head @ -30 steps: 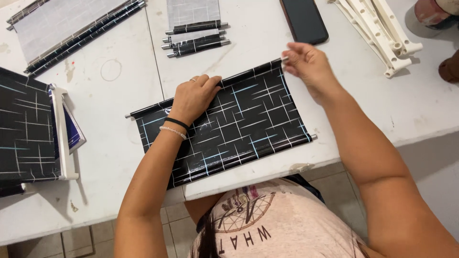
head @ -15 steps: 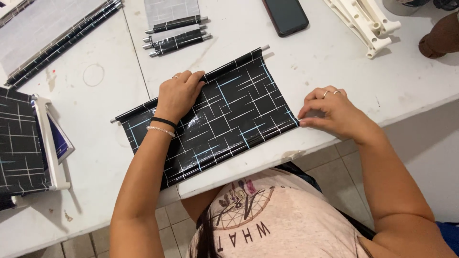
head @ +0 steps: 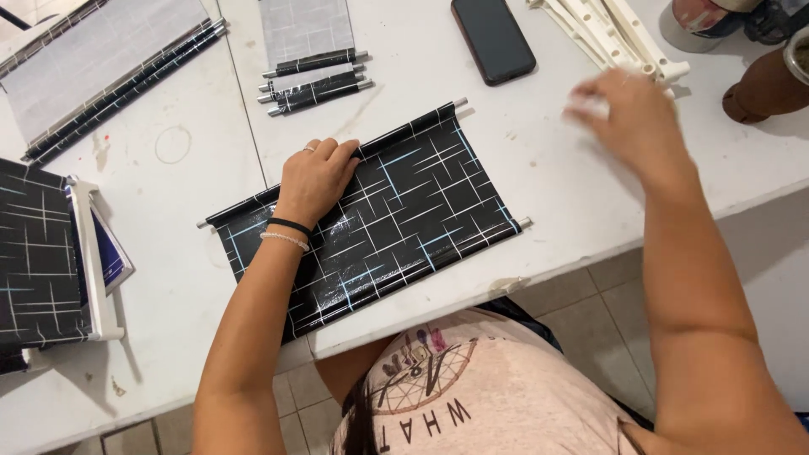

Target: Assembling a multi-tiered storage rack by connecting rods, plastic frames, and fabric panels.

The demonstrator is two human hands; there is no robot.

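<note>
At the table's left edge lies a black panel with white crossing lines (head: 38, 253), a white plastic frame piece (head: 91, 253) along its right side. Toward the far left corner a grey sheet with dark rods (head: 109, 63) lies slantwise.

Your left hand (head: 316, 179) rests palm down on the black patterned sheet (head: 396, 215), fingers together and curled over its far rod, wrist wearing a black band and a pale bracelet. The sheet lies at the near edge of the white table (head: 556, 194), its near left part hanging over that edge. Its long axis runs from near left up to far right, a thin rod end showing at each corner.

Beyond your left hand, near the far edge, small rolled pieces of the same material (head: 312, 80) sit in a stack. A dark phone (head: 493, 40) lies just right of them, then white plastic slats (head: 611, 34).

Your right hand (head: 632, 118) hovers above the table right of the sheet, blurred; I cannot tell whether its fingers are apart or closed.
</note>
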